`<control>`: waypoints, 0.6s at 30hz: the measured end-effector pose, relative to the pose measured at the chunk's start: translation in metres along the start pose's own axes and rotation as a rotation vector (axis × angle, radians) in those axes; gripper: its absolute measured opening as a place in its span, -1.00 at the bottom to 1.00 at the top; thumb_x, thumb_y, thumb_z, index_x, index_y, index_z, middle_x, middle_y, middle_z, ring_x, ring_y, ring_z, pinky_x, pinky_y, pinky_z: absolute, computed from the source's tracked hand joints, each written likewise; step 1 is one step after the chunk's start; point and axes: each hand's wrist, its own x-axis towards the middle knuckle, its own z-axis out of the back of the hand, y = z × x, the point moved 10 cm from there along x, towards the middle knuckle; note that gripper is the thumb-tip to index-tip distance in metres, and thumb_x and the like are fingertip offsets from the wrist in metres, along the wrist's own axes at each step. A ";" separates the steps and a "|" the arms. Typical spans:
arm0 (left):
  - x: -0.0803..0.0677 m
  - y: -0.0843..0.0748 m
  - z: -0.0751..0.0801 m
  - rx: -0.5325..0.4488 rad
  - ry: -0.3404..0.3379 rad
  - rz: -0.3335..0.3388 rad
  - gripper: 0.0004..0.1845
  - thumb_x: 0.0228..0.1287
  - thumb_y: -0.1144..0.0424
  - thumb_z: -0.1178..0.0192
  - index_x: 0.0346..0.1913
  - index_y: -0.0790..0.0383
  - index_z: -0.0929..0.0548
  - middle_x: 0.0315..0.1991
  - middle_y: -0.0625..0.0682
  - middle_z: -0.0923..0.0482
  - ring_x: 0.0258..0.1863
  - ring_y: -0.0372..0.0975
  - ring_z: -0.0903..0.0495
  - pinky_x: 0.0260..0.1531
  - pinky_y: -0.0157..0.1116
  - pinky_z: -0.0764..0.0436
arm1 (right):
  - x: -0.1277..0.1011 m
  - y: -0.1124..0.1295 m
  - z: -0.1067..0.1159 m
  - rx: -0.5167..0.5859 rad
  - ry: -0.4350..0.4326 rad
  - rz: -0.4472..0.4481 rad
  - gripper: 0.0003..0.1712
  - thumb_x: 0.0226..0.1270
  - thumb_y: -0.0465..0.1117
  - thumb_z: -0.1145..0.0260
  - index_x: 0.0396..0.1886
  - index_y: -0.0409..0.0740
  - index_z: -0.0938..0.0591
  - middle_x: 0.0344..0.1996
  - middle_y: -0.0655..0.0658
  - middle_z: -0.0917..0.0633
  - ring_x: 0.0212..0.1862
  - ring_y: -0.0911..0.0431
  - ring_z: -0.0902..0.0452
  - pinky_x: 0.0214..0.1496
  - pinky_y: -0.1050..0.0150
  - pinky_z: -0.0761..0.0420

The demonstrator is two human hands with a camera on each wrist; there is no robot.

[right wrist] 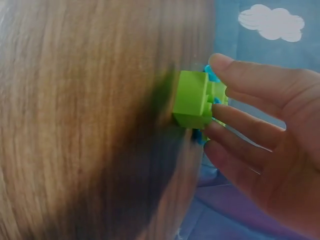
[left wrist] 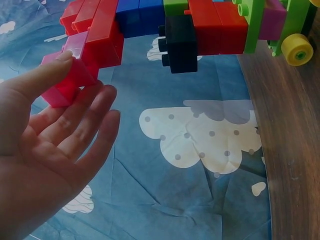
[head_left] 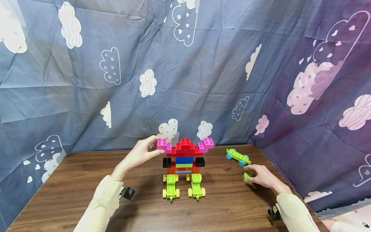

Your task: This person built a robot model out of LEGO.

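Observation:
A figure of toy building blocks [head_left: 185,147] stands upright on the table, with red, blue and black blocks and pink stepped arms. Under it are two lime-green wheeled bases [head_left: 171,184] with yellow wheels. My left hand [head_left: 144,150] pinches the pink block [left wrist: 64,92] at the end of the figure's left-side arm, thumb on one face and fingers against another. Over at the right, my right hand [head_left: 262,175] is at a small lime-green block [right wrist: 191,99] on the table. Its thumb and fingers are spread about the block's studded side; firm contact does not show.
A lime-green wheeled base [head_left: 238,156] with blue wheels lies behind my right hand, near the table's back right. Dark blue cloth [head_left: 130,96] with cloud prints hangs behind and to the right of the wooden table [head_left: 226,206].

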 end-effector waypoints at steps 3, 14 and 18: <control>0.000 0.000 0.000 -0.003 0.000 0.004 -0.54 0.22 0.17 -0.38 0.15 0.21 -0.55 -0.13 0.05 -0.69 -0.19 -0.20 -0.62 -0.03 -0.12 -0.71 | 0.000 -0.004 -0.003 0.000 0.007 -0.012 -0.46 -0.04 -0.15 -0.59 -0.03 -0.28 -0.69 -0.19 -0.15 -0.77 -0.23 0.08 -0.64 -0.23 0.27 -0.57; 0.000 -0.001 -0.001 -0.008 0.005 0.006 -0.54 0.23 0.18 -0.38 0.15 0.21 -0.55 -0.13 0.04 -0.69 -0.19 -0.21 -0.62 -0.03 -0.19 -0.70 | 0.000 -0.022 -0.011 0.013 0.054 -0.126 -0.52 -0.06 -0.33 -0.55 -0.07 -0.37 -0.68 -0.28 -0.16 -0.75 -0.28 0.10 -0.59 -0.32 0.32 -0.52; 0.000 -0.001 -0.001 -0.015 0.006 0.009 -0.55 0.23 0.18 -0.38 0.14 0.21 -0.55 -0.13 0.04 -0.68 -0.19 -0.21 -0.61 -0.01 -0.14 -0.70 | 0.000 -0.025 -0.011 0.021 0.051 -0.133 -0.56 -0.04 -0.36 -0.53 -0.09 -0.37 -0.69 -0.33 -0.14 -0.74 -0.31 0.11 -0.60 -0.35 0.34 -0.52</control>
